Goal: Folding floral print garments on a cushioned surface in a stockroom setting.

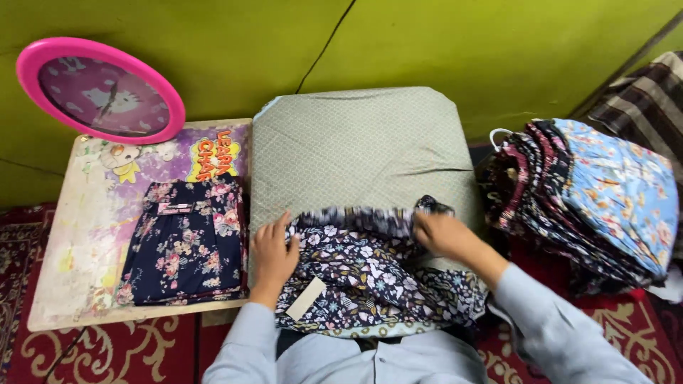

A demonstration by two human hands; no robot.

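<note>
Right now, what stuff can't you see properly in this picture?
- Head view: the right hand has its fingertips tucked into the dark flowered cloth, so its grip is hidden.
- The pile of folded clothes runs off the right edge.
- The pink clock face is too faint to show its hands.
- The left hand covers part of the cloth.

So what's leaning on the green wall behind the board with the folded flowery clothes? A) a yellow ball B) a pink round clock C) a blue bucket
B: a pink round clock leans against the green wall, just behind the board with the folded clothes.
</note>
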